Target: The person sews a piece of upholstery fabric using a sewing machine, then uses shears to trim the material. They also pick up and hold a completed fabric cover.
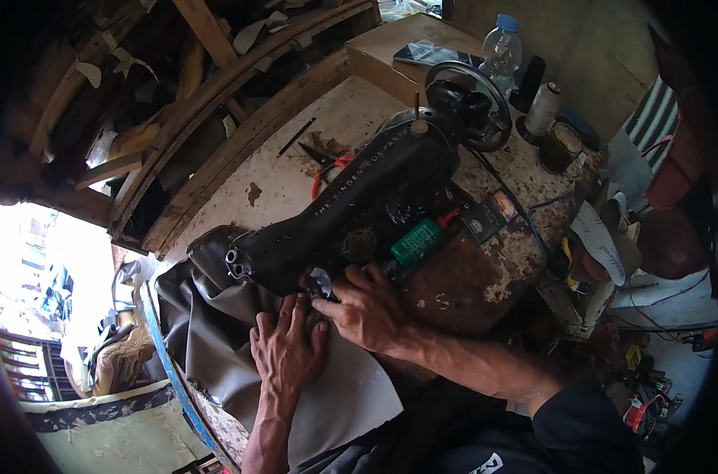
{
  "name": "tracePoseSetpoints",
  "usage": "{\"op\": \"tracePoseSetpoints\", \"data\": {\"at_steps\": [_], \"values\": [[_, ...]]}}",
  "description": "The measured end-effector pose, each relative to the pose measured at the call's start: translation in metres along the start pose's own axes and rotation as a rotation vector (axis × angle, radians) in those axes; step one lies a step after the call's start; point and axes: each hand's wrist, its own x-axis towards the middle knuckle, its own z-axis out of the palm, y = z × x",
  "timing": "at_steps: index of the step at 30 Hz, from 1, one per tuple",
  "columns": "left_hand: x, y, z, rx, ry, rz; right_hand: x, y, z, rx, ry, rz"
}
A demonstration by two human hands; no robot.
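The left hand (286, 347) lies flat, fingers spread, on the grey leather sheet (216, 332) under the black sewing machine (351, 205). The right hand (367, 308) pinches a small metal part (321, 284) by the needle end. A green bottle (416, 241) rests on the worktop (280, 186).

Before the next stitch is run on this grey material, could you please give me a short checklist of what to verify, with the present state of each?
1. Left hand flat on the grey material: ok.
2. Right hand at the needle end of the sewing machine: ok.
3. Fingertips out of the needle's path: cannot tell, the needle is hidden.
4. Material lying smooth under the left hand: ok.
5. Handwheel free of clutter: ok.
6. Green bottle off the material: ok.
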Motion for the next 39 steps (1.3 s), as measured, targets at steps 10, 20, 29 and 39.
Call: {"op": "tracePoseSetpoints", "data": {"at_steps": [10, 20, 29, 39], "values": [[0.006, 0.007, -0.001, 0.018, -0.04, -0.101, -0.002, 0.013, 0.017, 0.065, 0.055, -0.023], [-0.002, -0.015, 0.001, -0.141, 0.04, 0.088, -0.005, 0.0, -0.01, 0.237, 0.01, 0.182], [-0.001, -0.011, -0.005, 0.01, 0.044, 0.121, -0.032, -0.031, -0.012, 0.05, -0.084, 0.16], [-0.005, -0.009, -0.009, -0.064, -0.04, 0.203, -0.039, -0.027, -0.013, 0.024, -0.072, 0.113]]}}
